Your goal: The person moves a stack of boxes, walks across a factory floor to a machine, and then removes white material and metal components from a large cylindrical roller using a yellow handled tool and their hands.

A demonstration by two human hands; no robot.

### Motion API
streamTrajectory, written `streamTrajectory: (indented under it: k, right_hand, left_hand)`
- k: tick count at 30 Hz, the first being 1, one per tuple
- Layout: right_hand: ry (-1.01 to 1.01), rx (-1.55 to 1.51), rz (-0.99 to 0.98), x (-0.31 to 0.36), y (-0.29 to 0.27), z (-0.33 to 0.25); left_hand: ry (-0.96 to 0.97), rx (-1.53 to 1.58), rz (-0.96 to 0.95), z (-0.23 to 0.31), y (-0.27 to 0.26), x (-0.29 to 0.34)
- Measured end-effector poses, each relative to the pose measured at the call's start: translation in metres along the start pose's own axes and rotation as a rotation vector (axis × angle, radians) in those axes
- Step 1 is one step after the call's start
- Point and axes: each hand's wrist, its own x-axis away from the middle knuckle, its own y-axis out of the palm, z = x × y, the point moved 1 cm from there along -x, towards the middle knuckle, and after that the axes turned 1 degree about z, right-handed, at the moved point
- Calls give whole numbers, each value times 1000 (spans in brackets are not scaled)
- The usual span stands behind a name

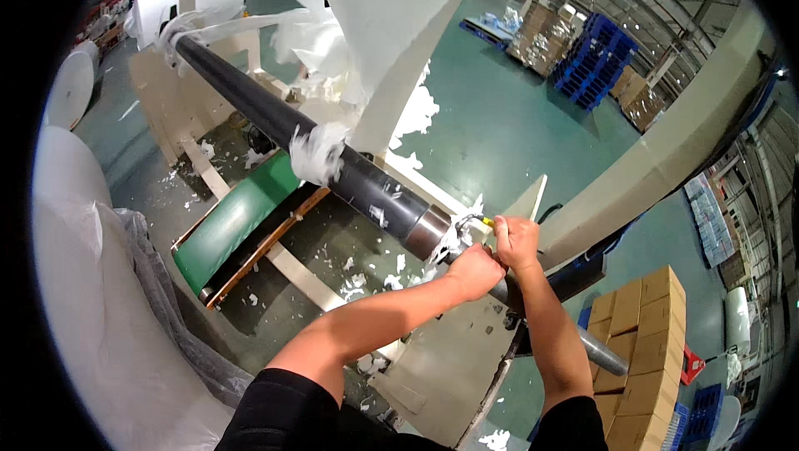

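A long dark roller shaft (250,106) slants across the view from the far left toward me. It has a bare steel collar (427,232) near my hands. Shreds of white material (450,245) cling beside the collar, and a torn white clump (319,154) wraps the shaft's middle. My left hand (476,273) is closed over the shaft's narrower end; whatever its fingers hold is hidden. Just right of it, my right hand (518,241) is closed around a small tool with a yellow part (487,221). The tool's kind is mostly hidden by the fingers.
A white sheet (391,18) hangs above the shaft. Below lies a green curved panel (241,214) in a frame, with white scraps over the floor. A large wrapped roll (83,284) stands at left. Stacked cartons (641,343) stand at right; blue pallets (595,60) are farther back.
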Motion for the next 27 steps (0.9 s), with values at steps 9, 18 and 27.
streamTrajectory:
  k: [9,18,27]
  right_hand:
    - [-8,14,-69,2,-3,4]
    - [24,-122,-77,0,2,7]
    - [-191,190,4,-3,-9,-21]
  left_hand:
    - [25,-89,109,6,4,4]
    - [19,-48,145,4,4,7]
    - [56,-23,293,2,0,7]
